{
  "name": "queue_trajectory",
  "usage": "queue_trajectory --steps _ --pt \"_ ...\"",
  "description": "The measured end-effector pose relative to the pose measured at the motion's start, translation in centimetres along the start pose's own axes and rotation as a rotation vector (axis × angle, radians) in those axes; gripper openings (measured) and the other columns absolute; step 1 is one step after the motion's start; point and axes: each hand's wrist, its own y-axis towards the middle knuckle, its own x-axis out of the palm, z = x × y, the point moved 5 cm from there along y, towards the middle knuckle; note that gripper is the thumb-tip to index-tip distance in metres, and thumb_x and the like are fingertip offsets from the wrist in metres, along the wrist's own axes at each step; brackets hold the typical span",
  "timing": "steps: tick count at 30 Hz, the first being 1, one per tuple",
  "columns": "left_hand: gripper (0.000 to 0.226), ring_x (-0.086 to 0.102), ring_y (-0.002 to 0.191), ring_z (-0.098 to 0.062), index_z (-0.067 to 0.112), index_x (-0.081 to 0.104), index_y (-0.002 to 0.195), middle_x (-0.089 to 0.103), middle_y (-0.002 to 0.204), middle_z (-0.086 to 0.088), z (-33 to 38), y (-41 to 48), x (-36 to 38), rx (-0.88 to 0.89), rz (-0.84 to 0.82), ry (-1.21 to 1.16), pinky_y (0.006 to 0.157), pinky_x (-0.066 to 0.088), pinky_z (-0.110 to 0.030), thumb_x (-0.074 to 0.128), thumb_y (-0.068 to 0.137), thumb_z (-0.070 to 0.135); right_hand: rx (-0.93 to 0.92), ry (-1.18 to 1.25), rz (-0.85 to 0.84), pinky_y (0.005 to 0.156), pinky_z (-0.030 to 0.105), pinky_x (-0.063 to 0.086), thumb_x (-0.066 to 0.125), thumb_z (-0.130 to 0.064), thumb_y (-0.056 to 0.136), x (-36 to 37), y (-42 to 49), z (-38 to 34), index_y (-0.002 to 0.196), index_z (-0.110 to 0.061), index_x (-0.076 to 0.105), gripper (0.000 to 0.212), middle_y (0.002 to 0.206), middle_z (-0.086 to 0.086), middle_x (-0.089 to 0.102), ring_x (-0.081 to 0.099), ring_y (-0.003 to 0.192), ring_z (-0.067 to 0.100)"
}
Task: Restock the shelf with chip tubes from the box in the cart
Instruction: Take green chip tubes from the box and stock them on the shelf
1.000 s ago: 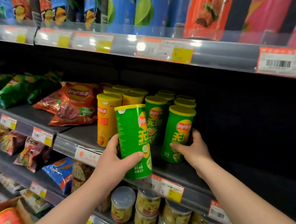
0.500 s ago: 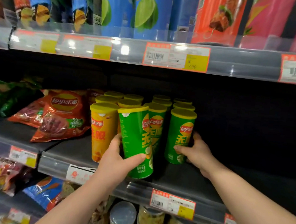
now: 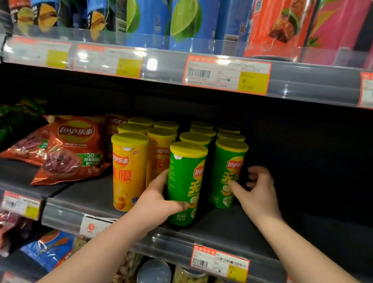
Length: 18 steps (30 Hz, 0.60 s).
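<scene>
On the dark shelf [image 3: 93,197], the green chip tube [image 3: 185,185] stands upright near the front, at 6 o'clock from the green row [image 3: 195,138]. The left hand [image 3: 157,202] grips its lower half, thumb across the front; at 3 o'clock the right hand [image 3: 258,192] spreads loosely, thumb seemingly touching a neighbouring green tube [image 3: 227,173].

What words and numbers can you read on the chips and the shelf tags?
"Lay's乐事" and "-50": red chip bag.
"Lay's乐事" and "无限": front yellow tube.
"Lay" (rest turned away): front green tube.
"Lay's": rightmost green tube.
"¥ 7.90": upper price tag.
Lower price tag and all the small print: too blurred to read.
</scene>
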Motion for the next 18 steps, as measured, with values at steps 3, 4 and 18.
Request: queue_trajectory --steps 3,4,18 --pt "0.071 0.05 0.1 -0.001 0.039 0.031 0.126 0.048 0.106 0.022 -0.4 0.3 0.0 -0.005 -0.031 0.012 0.07 0.04 -0.007 0.069 0.08 0.0 -0.069 -0.049 -0.193 0.064 0.013 0.04 0.073 -0.017 0.079 1.6 -1.5 -1.1 0.095 -0.023 0.052 0.027 0.088 -0.007 0.054 0.054 0.083 0.016" --pt "0.069 0.051 0.096 0.003 0.035 0.033 0.127 0.049 0.105 0.022 -0.6 0.4 0.0 -0.005 -0.034 0.003 0.068 0.042 -0.005 0.067 0.081 -0.002 -0.061 -0.082 -0.321 0.068 0.014 0.043 0.072 -0.019 0.08 2.5 -2.2 -1.5 0.1 -0.025 0.053 0.029 0.093 -0.009 0.055 0.056 0.086 0.015" --pt "0.047 0.057 0.103 -0.017 0.023 0.052 0.12 0.063 0.108 0.004 -1.2 -3.5 0.1 0.138 0.145 1.022 0.083 0.046 -0.03 0.046 0.087 0.056 0.051 -0.165 -0.53 0.095 0.026 0.038 0.072 -0.032 0.078 6.2 -4.8 -2.4 0.141 -0.021 0.031 0.076 0.143 0.003 0.041 0.043 0.126 0.02"
